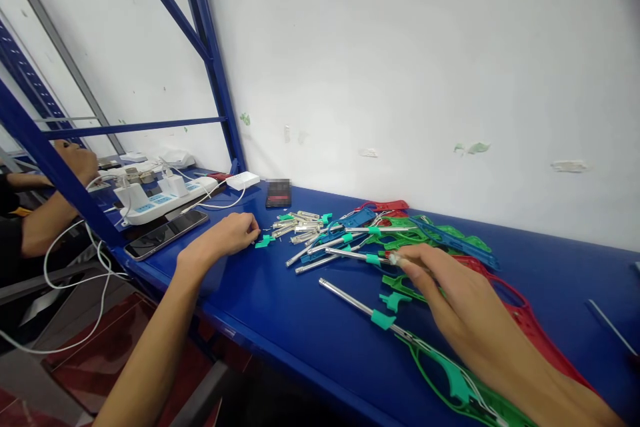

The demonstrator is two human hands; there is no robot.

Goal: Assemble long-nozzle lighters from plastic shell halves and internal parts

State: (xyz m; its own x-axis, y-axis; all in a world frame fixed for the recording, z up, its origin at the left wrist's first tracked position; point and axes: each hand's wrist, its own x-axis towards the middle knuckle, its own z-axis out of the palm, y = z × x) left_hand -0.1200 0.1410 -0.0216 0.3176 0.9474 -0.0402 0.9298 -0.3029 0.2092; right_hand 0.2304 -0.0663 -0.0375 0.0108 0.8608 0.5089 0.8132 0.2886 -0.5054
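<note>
My left hand [239,233] rests on the blue table with its fingers curled together, beside a small teal clip [265,241]; whatever it may hold is hidden. My right hand [440,280] pinches a small, clear or whitish piece [395,258] between thumb and fingertips, over the end of a metal rod. Below it lies a green handle [450,373] with a metal tube [345,295] and a teal clip [383,319]. A loose teal clip [395,301] is just above. Small silvery parts [305,227] are heaped at the middle, next to blue, green and red handles with metal tubes.
A phone [166,234] and a white power strip [170,199] with cables lie at the left. A dark box [279,193] and a white adapter [243,180] are near the wall. A blue frame post [213,67] rises behind; another person's hand [80,161] is far left.
</note>
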